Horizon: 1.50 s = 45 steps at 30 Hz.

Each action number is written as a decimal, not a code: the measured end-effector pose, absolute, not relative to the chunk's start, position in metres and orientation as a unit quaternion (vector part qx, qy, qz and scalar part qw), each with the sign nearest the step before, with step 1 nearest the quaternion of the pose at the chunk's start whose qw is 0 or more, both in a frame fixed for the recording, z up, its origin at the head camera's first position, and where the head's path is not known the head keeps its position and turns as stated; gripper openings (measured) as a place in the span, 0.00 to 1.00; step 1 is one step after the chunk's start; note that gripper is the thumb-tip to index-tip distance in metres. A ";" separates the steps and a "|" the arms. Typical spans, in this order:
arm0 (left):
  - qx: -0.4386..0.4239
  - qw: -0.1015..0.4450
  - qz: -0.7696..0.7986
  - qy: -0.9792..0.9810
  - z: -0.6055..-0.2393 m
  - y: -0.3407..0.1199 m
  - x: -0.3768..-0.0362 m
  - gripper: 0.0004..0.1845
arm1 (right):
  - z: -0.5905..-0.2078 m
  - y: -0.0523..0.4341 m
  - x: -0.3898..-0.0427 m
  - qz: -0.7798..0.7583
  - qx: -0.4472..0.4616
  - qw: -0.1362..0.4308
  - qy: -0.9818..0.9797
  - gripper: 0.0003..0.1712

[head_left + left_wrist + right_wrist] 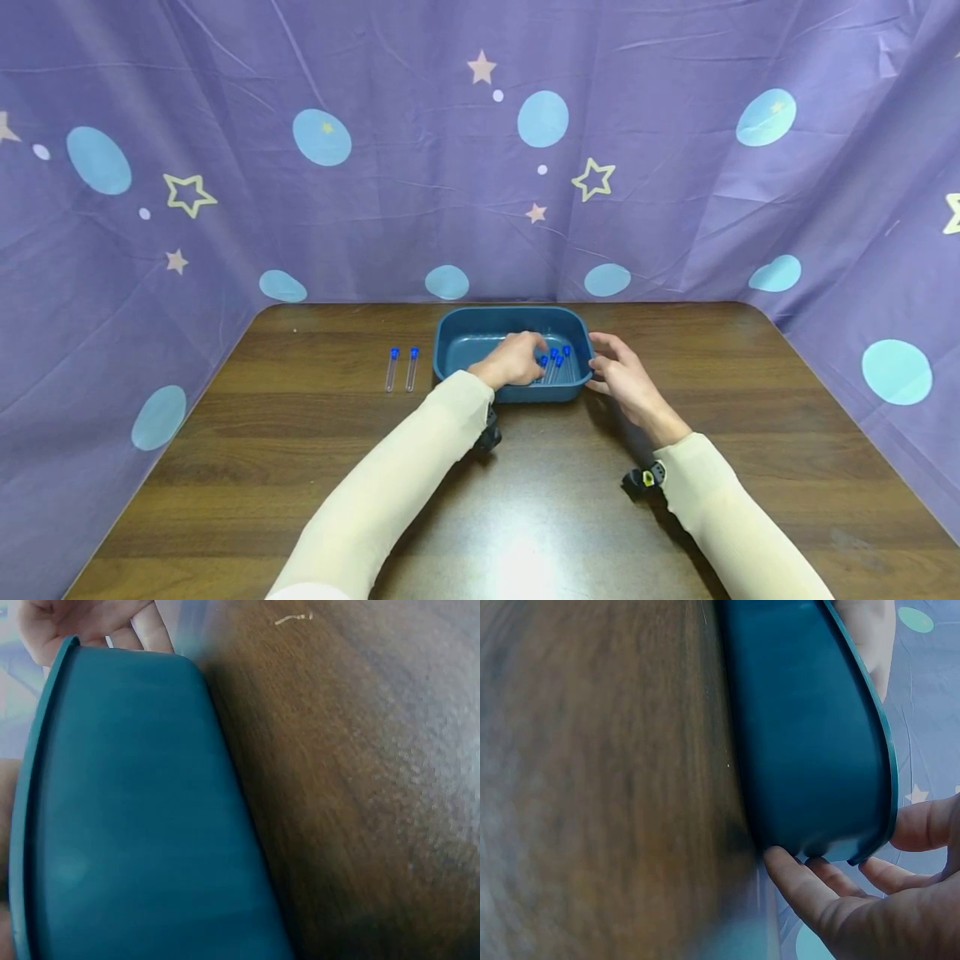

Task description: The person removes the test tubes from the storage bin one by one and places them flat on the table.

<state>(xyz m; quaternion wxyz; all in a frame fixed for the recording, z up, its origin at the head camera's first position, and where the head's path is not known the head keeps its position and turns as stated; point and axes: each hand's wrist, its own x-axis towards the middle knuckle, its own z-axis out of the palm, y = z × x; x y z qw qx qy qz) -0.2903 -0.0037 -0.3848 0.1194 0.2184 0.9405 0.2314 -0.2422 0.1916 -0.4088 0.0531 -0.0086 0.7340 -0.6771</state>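
A dark blue plastic tray (457, 346) stands on the wooden table near its far edge. Several clear test tubes with blue caps (557, 360) lie in its right half. My left hand (534, 357) reaches into the tray, fingers curled down onto the capped end of a tube. In the left wrist view only the tray's outer wall (127, 810) and part of that hand (82, 619) above the rim show. My right hand (600, 362) rests with nearly straight fingers against the tray's right end (802, 727); its fingers (802, 881) touch the corner.
Two more blue-capped test tubes (401, 369) lie side by side on the table (300, 467) just left of the tray. A purple cloth with stars and dots (450, 167) closes off the back and both sides. A wrist camera (645, 477) sits on each forearm.
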 end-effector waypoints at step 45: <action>0.212 0.120 0.195 0.950 -0.393 0.000 -0.300 0.24 | -0.410 0.192 -0.244 -0.678 -0.011 0.049 0.733 0.31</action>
